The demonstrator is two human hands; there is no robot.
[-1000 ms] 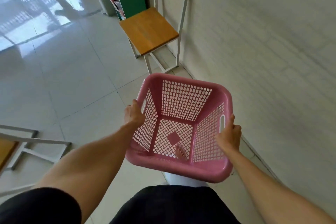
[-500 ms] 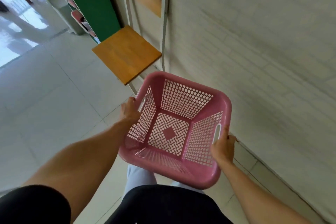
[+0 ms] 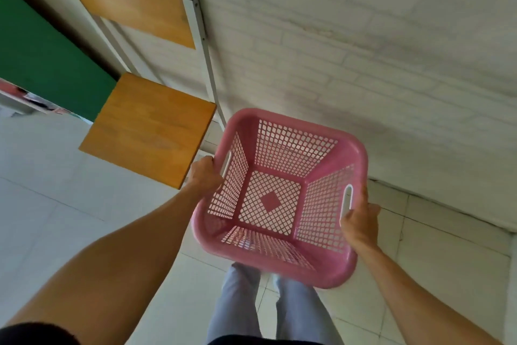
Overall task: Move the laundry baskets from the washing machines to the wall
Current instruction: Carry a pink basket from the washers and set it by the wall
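Gripping one pink perforated plastic laundry basket [image 3: 279,196] w/ both hands: left hand [image 3: 205,176] fingers curled round the left rim by its handle slot, right hand [image 3: 359,221] fingers wrapped under the right rim. Basket empty, held above white tiled floor [image 3: 56,190], near white brick wall [image 3: 363,50], just beside one wooden-seat metal chair [image 3: 148,126].

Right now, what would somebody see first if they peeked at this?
A big pink laundry basket, empty, held up in the middle by the left hand and right hand. Left of it stands a wooden chair against the white brick wall.
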